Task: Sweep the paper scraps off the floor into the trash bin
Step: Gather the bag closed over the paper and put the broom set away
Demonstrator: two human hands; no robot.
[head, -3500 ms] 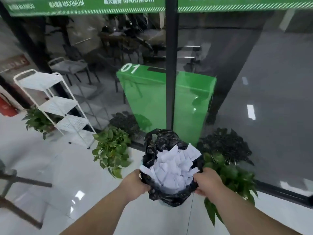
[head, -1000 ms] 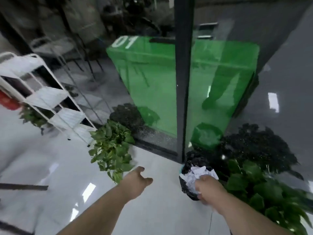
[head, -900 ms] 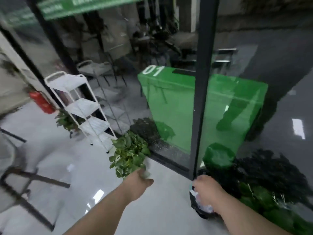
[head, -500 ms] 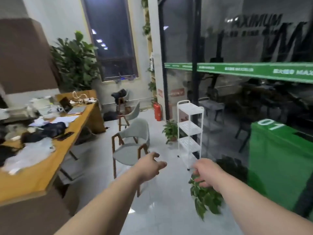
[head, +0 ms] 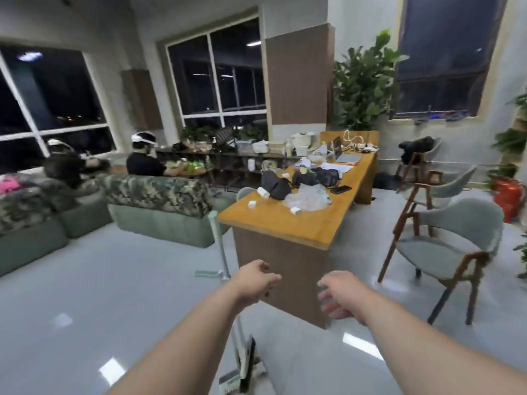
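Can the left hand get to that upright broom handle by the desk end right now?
Probably yes. The left hand is empty, fingers loosely curled, just right of the broom handle, with nothing between them. The desk stands behind, not across the path.

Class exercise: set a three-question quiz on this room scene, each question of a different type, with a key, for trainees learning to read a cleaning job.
1. True or false: the right hand holds a black trash bag.
2. The broom stands nearest to: A) the fire extinguisher; B) the end of the wooden table; C) the tall potted plant.
3. How many seated people wear white headsets?

Key: 1 false, it holds nothing; 2 B; 3 two.
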